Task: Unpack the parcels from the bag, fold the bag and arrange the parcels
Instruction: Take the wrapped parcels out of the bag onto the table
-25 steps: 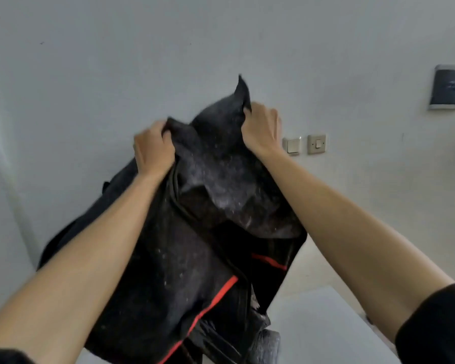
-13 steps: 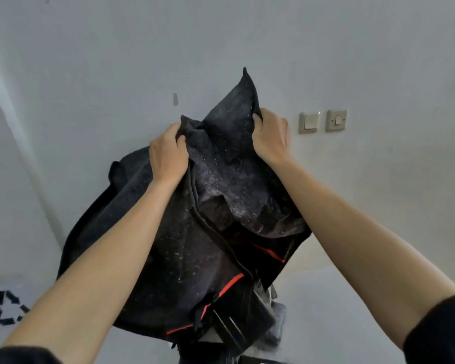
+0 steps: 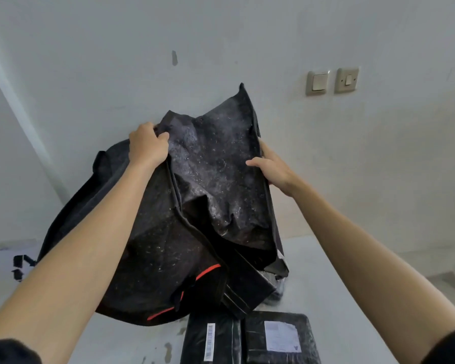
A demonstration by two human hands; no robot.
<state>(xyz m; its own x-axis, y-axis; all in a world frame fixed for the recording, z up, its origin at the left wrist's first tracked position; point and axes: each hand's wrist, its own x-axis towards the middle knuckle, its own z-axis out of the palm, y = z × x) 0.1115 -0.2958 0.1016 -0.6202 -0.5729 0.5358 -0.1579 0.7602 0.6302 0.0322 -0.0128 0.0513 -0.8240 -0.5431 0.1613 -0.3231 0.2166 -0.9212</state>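
Pale grey tabletop (image 3: 313, 279) runs to a white wall, and above it the left hand (image 3: 148, 145) is clenched on the upper left edge of the black bag (image 3: 195, 219). On the bag's right edge the right hand (image 3: 272, 168) pinches the fabric, thumb in front. Two black parcels (image 3: 250, 340) lie side by side at the table's near edge, just below the bag.
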